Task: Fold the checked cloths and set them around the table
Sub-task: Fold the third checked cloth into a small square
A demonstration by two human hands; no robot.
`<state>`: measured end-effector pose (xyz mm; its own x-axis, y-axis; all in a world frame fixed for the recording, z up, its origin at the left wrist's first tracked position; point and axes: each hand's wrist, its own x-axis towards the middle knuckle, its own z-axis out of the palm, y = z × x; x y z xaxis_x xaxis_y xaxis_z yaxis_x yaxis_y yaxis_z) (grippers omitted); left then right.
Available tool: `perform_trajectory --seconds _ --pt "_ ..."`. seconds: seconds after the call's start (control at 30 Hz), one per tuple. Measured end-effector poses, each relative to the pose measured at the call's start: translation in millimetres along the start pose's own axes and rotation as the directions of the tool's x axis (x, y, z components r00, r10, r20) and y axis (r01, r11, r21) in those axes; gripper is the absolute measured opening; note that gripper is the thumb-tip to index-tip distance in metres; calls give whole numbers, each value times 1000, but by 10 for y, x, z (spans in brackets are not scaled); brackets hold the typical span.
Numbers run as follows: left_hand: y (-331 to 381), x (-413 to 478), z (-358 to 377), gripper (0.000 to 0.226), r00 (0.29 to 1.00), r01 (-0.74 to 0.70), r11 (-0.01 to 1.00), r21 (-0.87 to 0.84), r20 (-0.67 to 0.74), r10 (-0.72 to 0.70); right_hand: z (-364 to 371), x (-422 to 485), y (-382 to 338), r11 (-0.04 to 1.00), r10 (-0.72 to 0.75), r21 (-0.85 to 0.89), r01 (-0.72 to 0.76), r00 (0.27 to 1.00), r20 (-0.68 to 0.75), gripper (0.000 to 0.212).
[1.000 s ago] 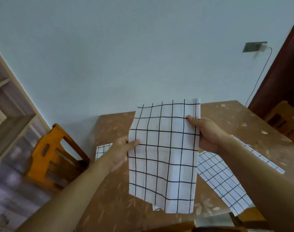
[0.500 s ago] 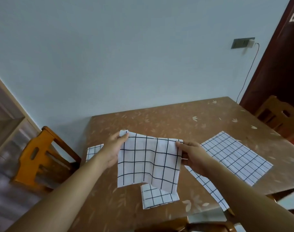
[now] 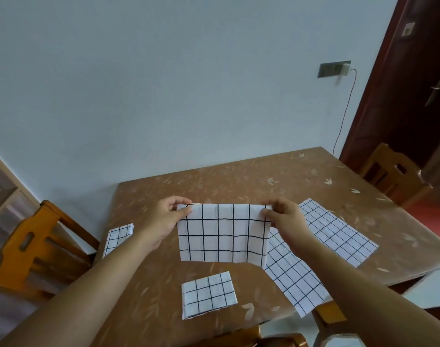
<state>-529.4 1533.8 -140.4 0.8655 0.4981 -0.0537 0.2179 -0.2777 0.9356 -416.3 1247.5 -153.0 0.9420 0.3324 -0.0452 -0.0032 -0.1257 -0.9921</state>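
Observation:
A white cloth with a black check (image 3: 224, 234), folded in half, hangs above the brown table (image 3: 239, 181). My left hand (image 3: 163, 219) pinches its upper left corner and my right hand (image 3: 286, 216) pinches its upper right corner. Below it, near the table's front edge, lies a small folded checked cloth (image 3: 208, 294). Another folded one (image 3: 117, 236) rests at the table's left edge. A larger unfolded checked cloth (image 3: 321, 249) lies flat to the right, reaching over the front edge and partly hidden by my right arm.
An orange wooden chair (image 3: 36, 249) stands at the table's left side, another (image 3: 394, 176) at the far right by a dark red door (image 3: 414, 71). A chair back (image 3: 251, 339) shows at the near edge. A pale wall runs behind the table.
The cloth hung long and upright a second ago. My hands have brought it down and folded it in half, and now hold it by its top fold above the table. The camera has tilted down.

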Motion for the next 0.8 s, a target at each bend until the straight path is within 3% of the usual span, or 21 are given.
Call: perform_trajectory --seconds 0.27,0.43,0.57,0.7,0.8 --pt "356 -107 364 14 979 -165 962 219 -78 186 -496 64 -78 921 -176 -354 162 984 -7 15" --pt "485 -164 516 5 971 -184 965 189 -116 208 -770 83 -200 896 -226 -390 214 974 16 9" --pt "584 -235 624 13 962 -206 962 179 -142 233 -941 86 -268 881 -252 -400 251 966 53 9" --pt "639 -309 685 16 942 -231 903 362 -151 301 -1055 122 -254 869 -278 -407 283 958 72 9" --pt "725 -390 694 15 934 -230 825 516 -122 336 -1125 139 -263 910 -252 -318 267 964 88 19"
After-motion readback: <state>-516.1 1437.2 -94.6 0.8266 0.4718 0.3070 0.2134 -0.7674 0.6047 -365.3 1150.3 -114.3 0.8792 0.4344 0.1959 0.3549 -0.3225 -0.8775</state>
